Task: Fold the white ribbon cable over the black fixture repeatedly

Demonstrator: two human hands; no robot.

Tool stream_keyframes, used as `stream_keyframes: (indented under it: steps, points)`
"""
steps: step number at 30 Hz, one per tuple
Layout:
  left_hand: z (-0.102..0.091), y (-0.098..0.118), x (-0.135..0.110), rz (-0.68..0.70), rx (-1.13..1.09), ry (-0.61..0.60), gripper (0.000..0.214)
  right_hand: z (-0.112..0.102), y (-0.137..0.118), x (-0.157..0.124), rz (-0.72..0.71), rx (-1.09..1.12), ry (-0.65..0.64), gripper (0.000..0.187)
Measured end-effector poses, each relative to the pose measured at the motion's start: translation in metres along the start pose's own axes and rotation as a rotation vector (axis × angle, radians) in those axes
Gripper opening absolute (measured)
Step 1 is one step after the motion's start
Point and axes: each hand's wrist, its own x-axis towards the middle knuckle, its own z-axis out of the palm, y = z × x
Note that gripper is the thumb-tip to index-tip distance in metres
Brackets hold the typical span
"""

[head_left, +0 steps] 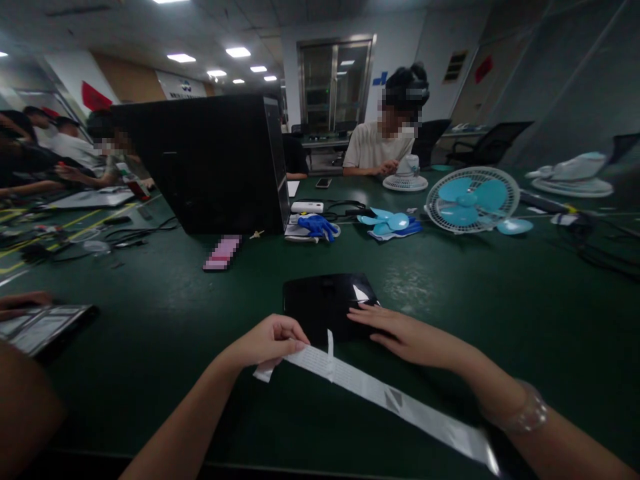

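Near the table's front edge, my left hand (273, 341) pinches one end of a long whitish strip (370, 387) with faint rows of print or marks. The strip slants down to the right, passing below my right wrist. A narrow white tab (330, 347) sticks up from it, and a short crumpled end hangs under my left fingers. A glossy black flat panel (313, 300) lies on the table just beyond my hands. My right hand (395, 330) rests with fingers stretched out over the panel's right side, holding nothing.
A large black computer case (225, 167) stands at the back left, with a phone (223, 253) before it. Blue-and-white gloves (315, 228), blue fan blades (385, 222) and a fan (473, 199) lie further back. A person (385, 143) sits opposite, handling a white fan part.
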Motion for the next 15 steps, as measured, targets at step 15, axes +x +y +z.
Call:
stream_keyframes:
  steps: [15]
  points:
    - [0.005,0.005,0.004,0.036,0.488,0.395,0.041,-0.001,0.009,-0.002,0.031,-0.555,0.210,0.052]
